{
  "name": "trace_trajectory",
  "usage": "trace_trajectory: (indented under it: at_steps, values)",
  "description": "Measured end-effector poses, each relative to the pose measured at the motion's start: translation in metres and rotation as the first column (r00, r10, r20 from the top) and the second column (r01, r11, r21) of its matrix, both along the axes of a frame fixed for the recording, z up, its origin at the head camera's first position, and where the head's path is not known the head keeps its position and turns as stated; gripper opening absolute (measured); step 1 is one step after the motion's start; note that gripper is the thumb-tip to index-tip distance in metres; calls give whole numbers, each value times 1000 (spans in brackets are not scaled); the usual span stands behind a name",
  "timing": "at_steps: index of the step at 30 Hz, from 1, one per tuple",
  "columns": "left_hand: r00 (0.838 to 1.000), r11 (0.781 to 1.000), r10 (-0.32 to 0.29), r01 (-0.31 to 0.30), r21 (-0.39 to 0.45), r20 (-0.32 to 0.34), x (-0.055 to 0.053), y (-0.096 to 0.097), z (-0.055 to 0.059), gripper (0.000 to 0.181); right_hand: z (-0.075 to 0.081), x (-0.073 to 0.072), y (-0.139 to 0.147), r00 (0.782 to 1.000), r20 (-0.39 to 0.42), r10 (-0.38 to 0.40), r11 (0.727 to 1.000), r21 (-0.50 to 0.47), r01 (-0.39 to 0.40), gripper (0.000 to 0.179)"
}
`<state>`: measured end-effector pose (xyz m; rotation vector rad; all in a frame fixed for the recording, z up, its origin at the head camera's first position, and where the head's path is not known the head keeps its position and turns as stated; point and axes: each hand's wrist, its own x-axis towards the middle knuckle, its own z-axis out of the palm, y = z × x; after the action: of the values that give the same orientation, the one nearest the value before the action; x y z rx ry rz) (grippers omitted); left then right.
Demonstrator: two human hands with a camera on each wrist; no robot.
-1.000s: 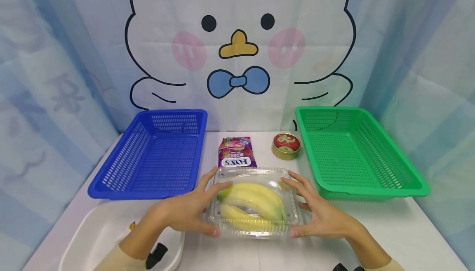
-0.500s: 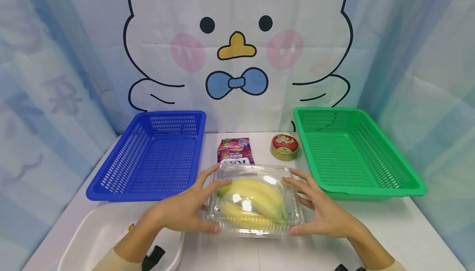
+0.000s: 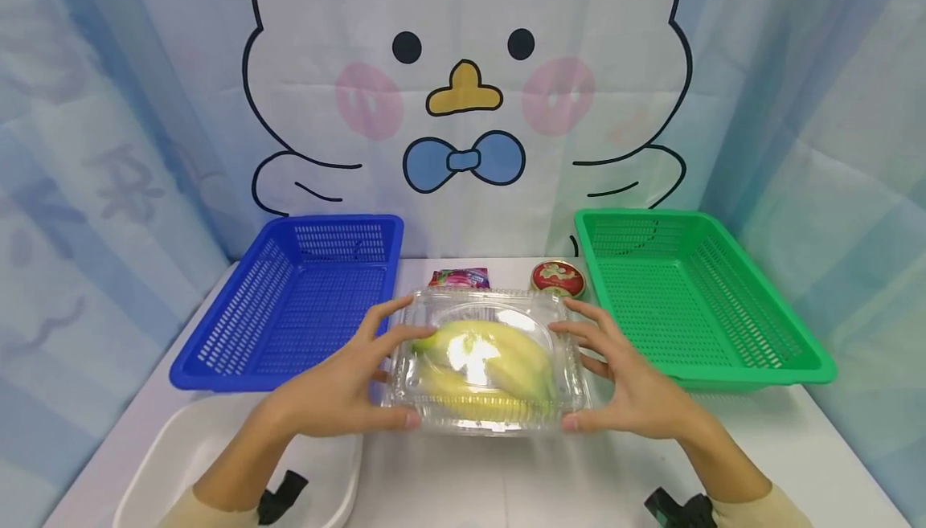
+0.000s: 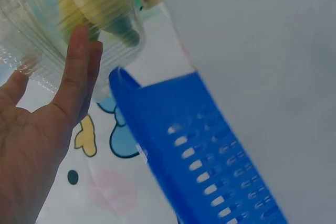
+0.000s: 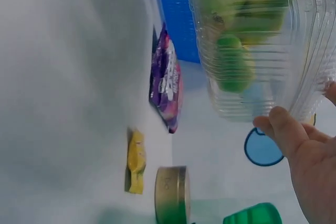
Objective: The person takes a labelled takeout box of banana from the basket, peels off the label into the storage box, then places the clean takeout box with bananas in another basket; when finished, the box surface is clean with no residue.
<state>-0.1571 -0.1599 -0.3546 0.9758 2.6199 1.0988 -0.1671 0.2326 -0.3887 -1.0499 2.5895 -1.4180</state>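
Note:
Between both hands a clear plastic clamshell box (image 3: 499, 423) with yellow-green bananas (image 3: 481, 367) inside is held up off the table. My left hand (image 3: 343, 387) grips its left side, thumb at the near edge and fingers spread along the far corner. On the opposite side my right hand (image 3: 622, 383) holds it the same way. In the right wrist view, the box's ribbed base (image 5: 236, 103) hangs above the table level. Behind the box, a purple Fox's berries packet (image 3: 459, 278) and a red-and-gold round tin (image 3: 558, 277) are partly hidden in the head view.
A blue slotted basket (image 3: 289, 381) stands at the left and a green one (image 3: 731, 375) at the right. Near the left forearm lies a white basin (image 3: 170, 464). A small yellow wrapped item (image 5: 136, 162) lies by the tin. A cartoon-printed curtain (image 3: 463, 214) hangs behind.
Both hands have lifted the banana box upward and away from me, its lid tilting. It now covers more of the purple packet and part of the tin.

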Motion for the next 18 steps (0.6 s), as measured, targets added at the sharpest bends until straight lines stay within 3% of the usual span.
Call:
trace_trajectory:
  at_steps: [6,18]
  values:
    - [997,999,21,-18,34,-78,-5,-11,13,82,16,-9,-9,1000,-27,13,1000,-10,-13,100]
    - [986,995,77,-68,67,-148,-10,-43,35,77,35,-27,-40,996,-60,60,997,-45,-63,96]
